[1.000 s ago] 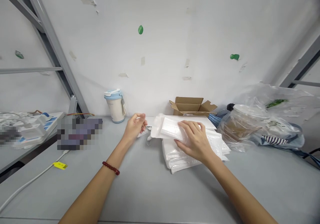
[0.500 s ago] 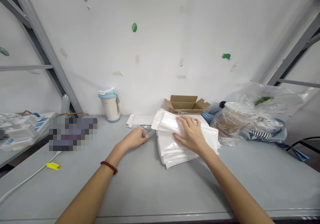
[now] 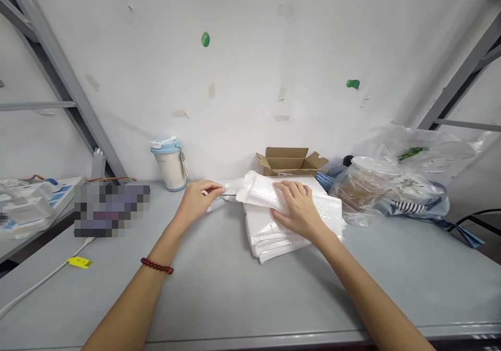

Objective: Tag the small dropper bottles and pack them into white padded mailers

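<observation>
A stack of white padded bags [image 3: 287, 228] lies on the grey table [image 3: 235, 288]. My right hand [image 3: 296, 208] rests on the top bag [image 3: 262, 191], fingers curled over it and pressing it down. My left hand [image 3: 199, 199] is just left of the stack, its fingertips pinched on a small white piece [image 3: 219, 198] beside the top bag's open end. What that piece is I cannot make out. A red bead bracelet is on my left wrist.
A blue-lidded cup [image 3: 169, 163] and an open cardboard box [image 3: 291, 161] stand at the wall. Clear plastic bags with containers [image 3: 391, 184] fill the right. A white cable with a yellow tag [image 3: 79, 261] and a tray of white items [image 3: 27, 210] are on the left.
My left hand dropped to the table beside the stack, then rose and moved back left, pinching the white piece. My right hand stayed on the top bag.
</observation>
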Demonstrator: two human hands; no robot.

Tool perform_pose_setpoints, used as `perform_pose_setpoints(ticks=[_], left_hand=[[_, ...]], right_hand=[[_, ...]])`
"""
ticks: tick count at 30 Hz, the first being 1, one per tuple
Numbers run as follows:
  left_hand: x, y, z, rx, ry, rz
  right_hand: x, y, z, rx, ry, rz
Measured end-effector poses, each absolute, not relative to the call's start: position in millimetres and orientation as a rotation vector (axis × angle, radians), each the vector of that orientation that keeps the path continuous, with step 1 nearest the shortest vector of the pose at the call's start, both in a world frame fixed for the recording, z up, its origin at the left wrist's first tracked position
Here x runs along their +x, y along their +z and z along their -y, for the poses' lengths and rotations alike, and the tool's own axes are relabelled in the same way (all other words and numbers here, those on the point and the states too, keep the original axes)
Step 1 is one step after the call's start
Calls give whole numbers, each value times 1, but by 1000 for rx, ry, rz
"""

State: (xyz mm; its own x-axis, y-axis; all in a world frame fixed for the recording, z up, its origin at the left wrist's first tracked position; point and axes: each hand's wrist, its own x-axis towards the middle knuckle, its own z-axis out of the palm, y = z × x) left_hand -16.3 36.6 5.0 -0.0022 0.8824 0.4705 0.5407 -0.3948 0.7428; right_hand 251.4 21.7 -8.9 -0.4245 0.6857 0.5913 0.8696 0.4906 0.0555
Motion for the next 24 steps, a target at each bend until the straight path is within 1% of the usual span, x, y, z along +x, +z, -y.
perform_pose_setpoints(ticks=[3,5,8,10,11,13,15,17,18,21,24], left_hand=[[-3,1,-31,1991,1291,-1415],[4,2,-28,1917,1241,-1341],[3,6,-27,1758,1285,-1265],[-7,7,-31,1725,1337,-1389],[-13,6,-34,1741,1321,-1526],[-27,0,-41,1852,1112,-1873],[-38,-9,-46,1946,704,-2123],[-43,-17,-49,1966,408,-2156],[-45,-20,-50,1972,353,-2139],[-45,-22,-51,1999,339,-2082],[-45,-12,-49,1971,520,-1947]], right_hand=[[251,-8,-21,-1221,-444,2268],[251,-8,-21,-1204,-421,2275],[251,-8,-22,-1205,-392,2262],[252,-9,-23,-1202,-383,2249],[252,-10,-23,-1199,-383,2243],[252,-11,-24,-1193,-396,2230],[252,-12,-24,-1194,-417,2220],[251,-13,-24,-1192,-439,2224],[251,-13,-24,-1191,-448,2228],[249,-14,-23,-1196,-468,2238],[249,-14,-22,-1221,-473,2234]])
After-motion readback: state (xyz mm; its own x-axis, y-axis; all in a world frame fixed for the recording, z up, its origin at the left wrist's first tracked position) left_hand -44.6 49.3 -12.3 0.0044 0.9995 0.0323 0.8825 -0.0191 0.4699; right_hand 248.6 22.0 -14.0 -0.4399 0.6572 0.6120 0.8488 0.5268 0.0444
